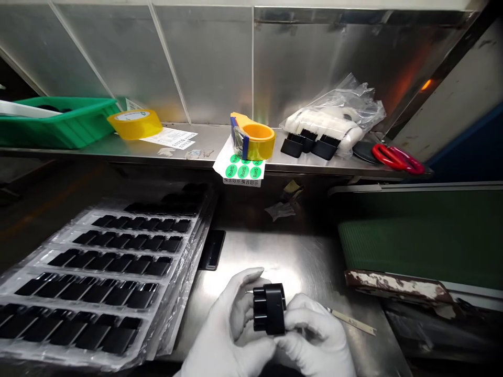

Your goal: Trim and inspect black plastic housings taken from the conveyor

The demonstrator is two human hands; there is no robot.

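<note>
A black plastic part [269, 309] with several rounded ribs on its left side is held upright between my two white-gloved hands, low in the middle of the view. My left hand [231, 324] curls around its left side, fingers behind and thumb below. At its right edge, the bent fingers of my right hand [314, 330] close against the part. A narrow beige strip marked with letters [353, 320] sticks out beyond my right hand; whether it is held or lies on the steel table cannot be made out.
Left stands a stack of clear trays [149, 319] with rows of black parts. A dark phone-like slab [213, 250] lies beside it. The shelf holds a green bin [78, 123], yellow tape [135, 125], a tape dispenser [259, 141], RoHS stickers [242, 172], black parts [326, 147], a bag [326, 120] and red-handled scissors [396, 158]. Right is a green conveyor [424, 230].
</note>
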